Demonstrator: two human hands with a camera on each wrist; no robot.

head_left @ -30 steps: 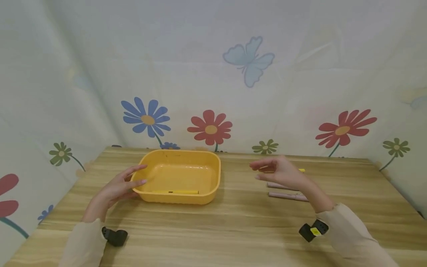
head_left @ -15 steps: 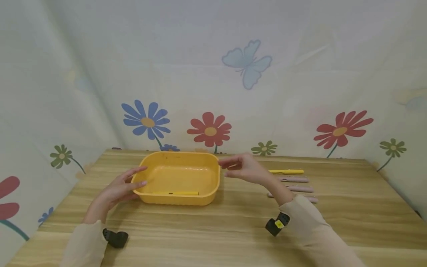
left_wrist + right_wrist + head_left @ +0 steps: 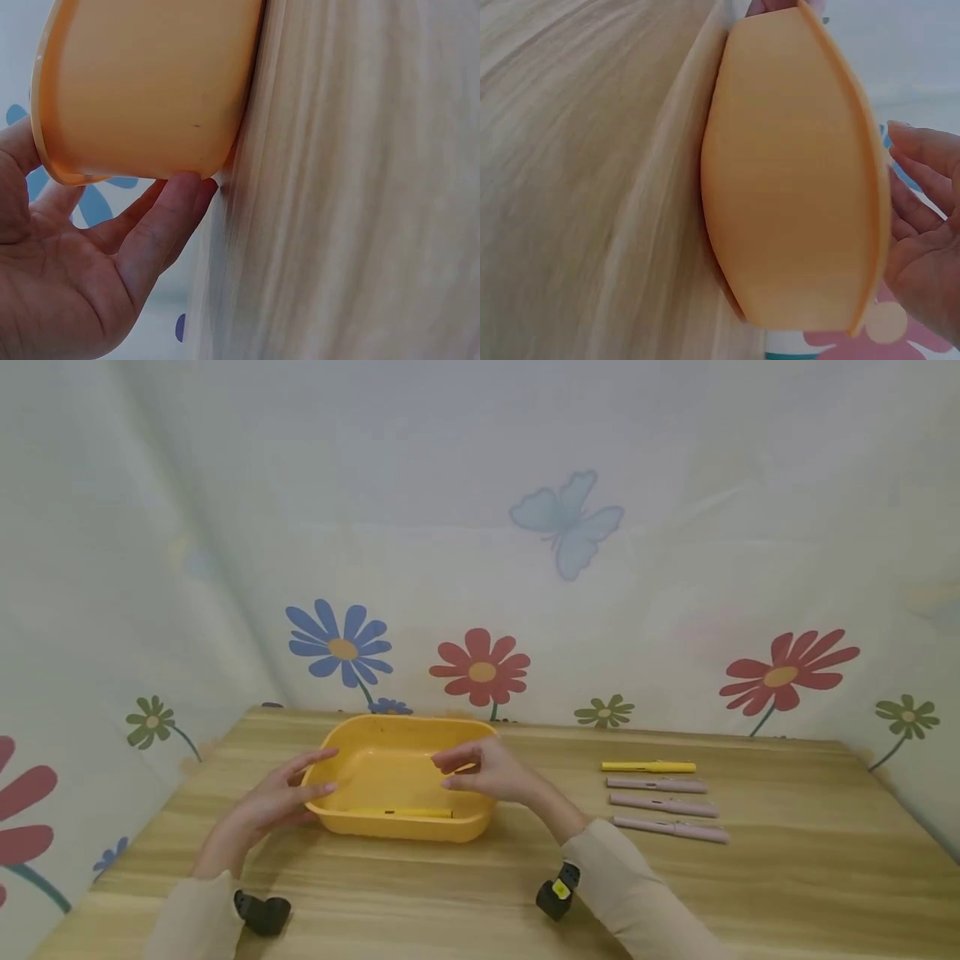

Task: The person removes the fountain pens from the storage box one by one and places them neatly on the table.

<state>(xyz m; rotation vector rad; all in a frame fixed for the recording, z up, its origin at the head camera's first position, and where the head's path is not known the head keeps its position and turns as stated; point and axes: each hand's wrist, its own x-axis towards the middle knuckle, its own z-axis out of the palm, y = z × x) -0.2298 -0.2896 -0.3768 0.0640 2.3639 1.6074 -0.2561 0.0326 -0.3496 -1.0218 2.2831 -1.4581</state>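
A yellow plastic basin [image 3: 405,829] stands on the table. My left hand [image 3: 272,793] grips its left end, with the thumb over the rim and other fingers against the outer wall; in the left wrist view the fingertips [image 3: 180,191] press the basin's side. Inside, along the near wall, lies a yellow pen [image 3: 420,813]. Over the basin's right end hovers my right hand [image 3: 491,770], its fingers loosely bent and nothing seen between them. The right wrist view also has this hand [image 3: 926,202] above the rim.
To the right, a yellow pen [image 3: 648,767] and three pale mauve pens [image 3: 663,805] lie in a row on the wooden table [image 3: 420,902]. A floral curtain [image 3: 660,585] hangs behind the table.
My right hand has moved left from above the row of pens to over the basin's right end, uncovering the pens. The left hand keeps its hold on the basin.
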